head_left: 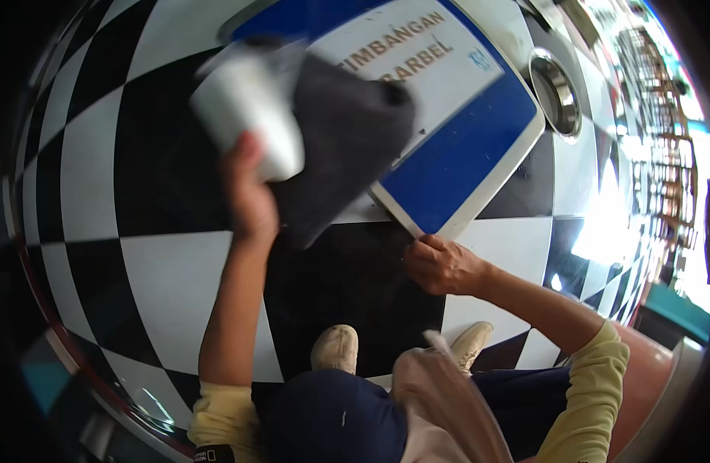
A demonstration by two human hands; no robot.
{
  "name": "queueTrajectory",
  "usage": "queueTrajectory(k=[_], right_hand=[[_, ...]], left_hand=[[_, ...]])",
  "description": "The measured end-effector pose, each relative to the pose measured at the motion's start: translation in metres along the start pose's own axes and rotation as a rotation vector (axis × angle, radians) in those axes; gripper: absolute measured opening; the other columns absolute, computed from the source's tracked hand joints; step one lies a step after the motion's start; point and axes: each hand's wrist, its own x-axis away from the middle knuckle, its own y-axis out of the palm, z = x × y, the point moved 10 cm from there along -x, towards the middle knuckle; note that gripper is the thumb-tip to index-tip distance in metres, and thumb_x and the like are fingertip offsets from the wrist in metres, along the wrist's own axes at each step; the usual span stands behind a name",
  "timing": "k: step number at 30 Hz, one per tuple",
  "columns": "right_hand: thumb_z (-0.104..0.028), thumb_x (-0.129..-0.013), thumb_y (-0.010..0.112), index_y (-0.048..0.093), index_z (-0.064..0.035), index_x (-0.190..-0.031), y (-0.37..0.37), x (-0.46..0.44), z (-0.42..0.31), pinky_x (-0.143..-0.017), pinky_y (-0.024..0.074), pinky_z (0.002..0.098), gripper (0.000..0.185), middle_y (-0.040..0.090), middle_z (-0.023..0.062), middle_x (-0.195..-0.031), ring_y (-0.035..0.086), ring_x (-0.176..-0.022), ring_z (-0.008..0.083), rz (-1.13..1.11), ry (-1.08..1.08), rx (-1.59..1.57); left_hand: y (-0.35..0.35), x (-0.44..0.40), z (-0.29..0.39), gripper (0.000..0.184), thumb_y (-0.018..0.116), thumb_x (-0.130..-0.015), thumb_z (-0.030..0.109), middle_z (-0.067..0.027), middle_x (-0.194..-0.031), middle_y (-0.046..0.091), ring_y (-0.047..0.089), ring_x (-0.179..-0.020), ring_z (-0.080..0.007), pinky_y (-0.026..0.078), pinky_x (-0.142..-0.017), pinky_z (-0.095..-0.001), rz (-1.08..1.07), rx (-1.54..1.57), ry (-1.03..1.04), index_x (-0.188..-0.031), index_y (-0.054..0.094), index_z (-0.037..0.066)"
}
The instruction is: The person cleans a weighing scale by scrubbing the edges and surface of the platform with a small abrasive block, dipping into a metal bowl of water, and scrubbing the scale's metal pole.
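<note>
My left hand (pixel 250 185) is closed on a white container (pixel 250 112), blurred by motion and held tilted at the upper left. A dark grey cloth (pixel 343 131) hangs beside the container and overlaps a blue and white board; how it is held is hidden. My right hand (pixel 443 265) is closed at the near corner of the board (pixel 463 147), with its fingers on the pale rim. The board carries the words "TIMBANGAN" and "BARBEL".
A round metal bowl (pixel 555 94) stands right of the board on the black and white checkered floor (pixel 173 285). My shoes (pixel 335 349) are below the board. Several brown wooden pieces of furniture (pixel 671 170) stand at the far right, near bright light.
</note>
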Motion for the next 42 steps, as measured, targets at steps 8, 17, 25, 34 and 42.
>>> queueTrajectory(k=[8,17,25,34,42], right_hand=[[-0.011,-0.068,0.066,0.064,-0.0101,-0.064,-0.006,-0.152,0.078,-0.076,0.0458,0.0292,0.004,0.061,0.0031,-0.079,0.056,-0.089,0.0181,-0.044,-0.036,0.316],[-0.007,-0.067,0.063,0.066,-0.0075,-0.070,0.039,-0.057,0.006,-0.080,0.0491,0.0303,0.005,0.060,0.0063,-0.079,0.059,-0.087,0.0203,-0.404,-0.062,0.230],[-0.012,-0.068,0.064,0.065,-0.0101,-0.063,0.037,-0.132,0.041,-0.079,0.0481,0.0355,0.005,0.061,0.0065,-0.074,0.061,-0.082,0.0223,-0.303,-0.023,0.417],[-0.014,-0.066,0.065,0.065,-0.0101,-0.063,0.044,-0.158,0.060,-0.078,0.0474,0.0357,0.005,0.060,0.0056,-0.073,0.061,-0.078,0.0223,-0.363,0.036,0.602],[-0.008,-0.067,0.064,0.065,-0.0044,-0.069,0.070,-0.041,-0.005,-0.078,0.0513,0.0378,0.005,0.062,0.0129,-0.076,0.062,-0.079,0.0267,-0.463,-0.067,0.250]], left_hand=[[-0.185,0.152,0.018,0.069,0.052,-0.089,0.050,-0.0139,-0.123,0.052,0.052,-0.115,-0.0252,0.043,-0.098,-0.0366,0.478,0.079,-0.072,-0.133,0.044,-0.002],[-0.252,0.184,-0.005,0.066,0.053,-0.089,0.051,-0.0137,-0.120,0.052,0.053,-0.112,-0.0258,0.044,-0.096,-0.0373,0.699,0.128,-0.152,-0.131,0.047,0.000],[-0.253,0.182,-0.013,0.069,0.051,-0.089,0.054,-0.0122,-0.121,0.050,0.051,-0.115,-0.0245,0.043,-0.097,-0.0364,0.623,0.192,-0.215,-0.134,0.044,0.001],[-0.262,0.180,-0.042,0.062,0.053,-0.090,0.047,-0.0091,-0.119,0.052,0.053,-0.112,-0.0229,0.043,-0.096,-0.0354,0.594,0.380,-0.254,-0.130,0.047,0.002],[-0.258,0.179,-0.045,0.063,0.053,-0.089,0.050,-0.0107,-0.119,0.052,0.050,-0.113,-0.0223,0.039,-0.097,-0.0352,0.577,0.292,-0.203,-0.129,0.049,0.001]])
